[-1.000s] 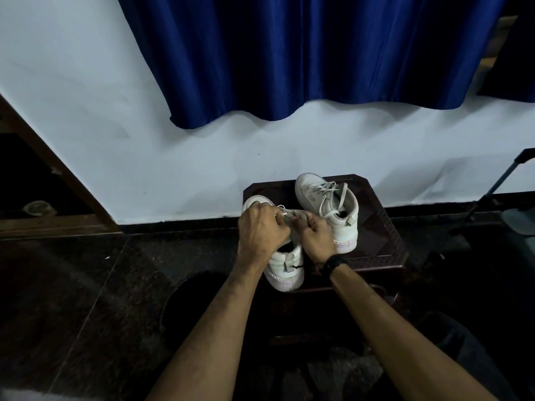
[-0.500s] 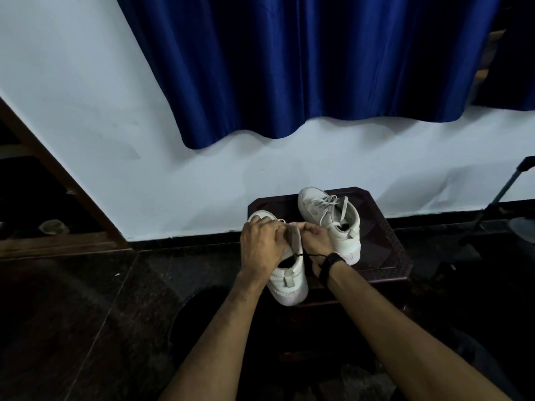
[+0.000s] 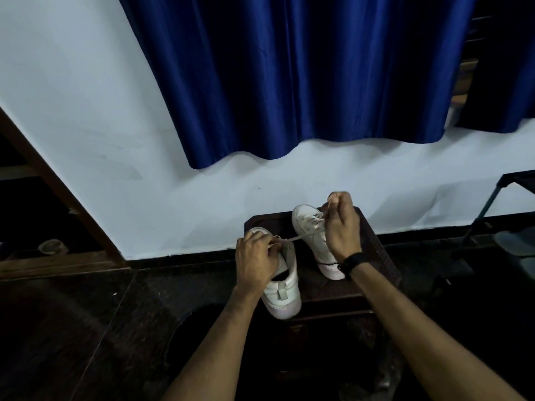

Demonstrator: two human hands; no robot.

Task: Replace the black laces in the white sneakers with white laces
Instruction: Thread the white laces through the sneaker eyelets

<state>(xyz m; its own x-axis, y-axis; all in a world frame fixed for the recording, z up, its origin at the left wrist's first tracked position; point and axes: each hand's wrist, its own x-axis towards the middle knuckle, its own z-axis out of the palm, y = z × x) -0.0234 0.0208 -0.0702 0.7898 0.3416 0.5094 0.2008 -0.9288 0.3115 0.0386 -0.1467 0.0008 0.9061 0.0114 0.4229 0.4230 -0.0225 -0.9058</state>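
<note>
Two white sneakers stand on a dark stool (image 3: 379,256). The near sneaker (image 3: 285,293) sits at the stool's front left, heel towards me. My left hand (image 3: 256,263) rests on its top and pinches a white lace (image 3: 301,237) at the eyelets. That lace runs taut up and to the right into my right hand (image 3: 341,227), which is closed on its end above the far sneaker (image 3: 308,227). The far sneaker carries white laces. A thin black lace (image 3: 331,264) shows by my right wrist.
A white wall and a blue curtain (image 3: 289,82) rise just behind the stool. Dark stone floor (image 3: 86,328) spreads to the left. A dark metal frame (image 3: 492,204) stands at the right, and a wooden door frame (image 3: 58,192) slants at the left.
My right hand has pulled away from the near sneaker, up and to the right, drawing the white lace taut. My left hand stays on the near sneaker.
</note>
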